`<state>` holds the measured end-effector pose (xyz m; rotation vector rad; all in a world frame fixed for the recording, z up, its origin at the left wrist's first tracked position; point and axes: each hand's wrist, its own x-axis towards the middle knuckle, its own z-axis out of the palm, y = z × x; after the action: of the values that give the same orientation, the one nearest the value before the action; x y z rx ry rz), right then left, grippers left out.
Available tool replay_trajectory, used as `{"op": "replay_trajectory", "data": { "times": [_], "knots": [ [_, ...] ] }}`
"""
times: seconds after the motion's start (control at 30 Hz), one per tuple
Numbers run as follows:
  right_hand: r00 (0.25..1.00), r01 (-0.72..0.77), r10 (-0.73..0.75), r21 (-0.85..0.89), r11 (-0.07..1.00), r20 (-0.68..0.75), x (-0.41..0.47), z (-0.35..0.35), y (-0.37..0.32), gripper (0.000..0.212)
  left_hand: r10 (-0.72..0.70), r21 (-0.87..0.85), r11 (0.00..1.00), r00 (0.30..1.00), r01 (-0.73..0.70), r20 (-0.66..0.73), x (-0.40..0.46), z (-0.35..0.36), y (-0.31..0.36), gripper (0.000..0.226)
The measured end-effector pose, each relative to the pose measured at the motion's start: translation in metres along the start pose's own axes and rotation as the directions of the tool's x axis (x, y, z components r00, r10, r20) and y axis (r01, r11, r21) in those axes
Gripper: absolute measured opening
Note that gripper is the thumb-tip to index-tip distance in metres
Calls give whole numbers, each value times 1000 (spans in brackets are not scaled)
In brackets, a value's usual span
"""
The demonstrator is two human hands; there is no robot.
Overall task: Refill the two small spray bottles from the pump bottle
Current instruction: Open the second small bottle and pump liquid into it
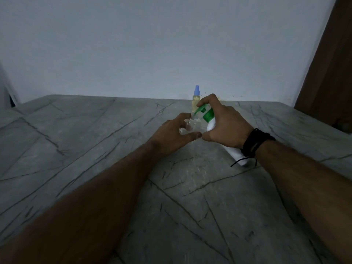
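Both forearms reach in from the near edge over the grey veined stone counter [190, 216], and they meet at the work. Wrapped round the right wrist is a black cord wristband [257, 141], with one loose end hanging toward the counter.

Gripped in the right hand [224, 126] is the white pump bottle [210, 125], fingers curled round its upper body and one finger hooked over the green pump head [202, 109]. Its long axis is steeply tilted: the base [242, 159] points back past the wrist toward the person, while the head leans up, away and to the left. The green spout angles down to the left, and its tip sits just over the open neck of the clear small spray bottle [192, 124].

That clear bottle stands upright, directly left of the right hand. It is held by the left hand [173, 134], thumb across its near side and fingers curled behind it. Its sprayer top is off and not visible anywhere. It looks nearly empty, though dim light makes the level hard to judge.

Beyond both hands, near the wall, stands the second spray bottle [196, 101], capped in blue and showing yellowish liquid, so probably already filled.

Spout over neck is what matters: pressing the head should send liquid in, if the tip stays centred.
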<state>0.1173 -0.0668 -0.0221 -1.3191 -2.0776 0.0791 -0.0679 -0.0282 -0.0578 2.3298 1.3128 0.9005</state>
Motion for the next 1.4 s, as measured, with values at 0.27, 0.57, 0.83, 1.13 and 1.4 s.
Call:
{"op": "replay_trajectory", "data": {
  "times": [0.27,0.57,0.83,1.13,1.4],
  "knots": [
    [998,44,-37,-127,991,56,-3,1,0,92,-12,-36,999,1000,11,-23,-6,-3,6,53],
    [991,35,-36,4,999,130,-5,-6,1,96,-16,-142,990,1000,15,-2,-7,-5,4,45],
    [993,-6,8,-17,1000,121,-6,-9,-3,92,-19,-132,991,999,14,-40,-7,-5,3,50],
    [995,27,-26,-1,1000,99,-5,-5,-4,89,-35,-39,999,999,34,-27,-2,-2,1,63],
    [998,25,-27,32,999,51,-7,-4,-6,78,-30,-26,999,1000,30,1,-2,-3,4,60]
  ]
}}
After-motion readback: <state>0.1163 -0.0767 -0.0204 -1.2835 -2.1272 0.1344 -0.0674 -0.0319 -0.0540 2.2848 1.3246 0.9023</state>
